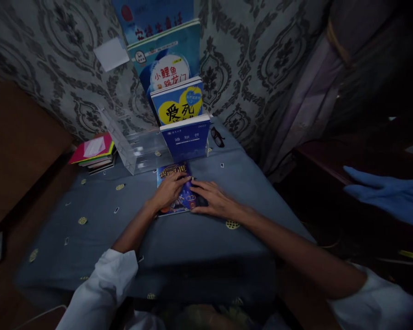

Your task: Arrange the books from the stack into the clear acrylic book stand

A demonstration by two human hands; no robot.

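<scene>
A blue and purple paperback book (186,197) with gold title lettering lies flat on the cloth-covered table, in front of a clear plastic display rack (122,142). My left hand (169,189) rests on its cover, fingers stretched toward the right. Over the book's right side lies my right hand (214,198), its fingers extended and its thumb apart, lower down. The fingertips of both hands come close together near the upper right of the cover. A small pale spot shows there, too small to name. Parts of the cover are hidden under the hands.
Several books stand in tiers in the rack, a dark blue one (186,140) in front. Dark glasses (217,137) lie right of it. A book stack (98,158) with bright covers sits at left. A blue glove (388,192) is at far right. The patterned wall backs the table.
</scene>
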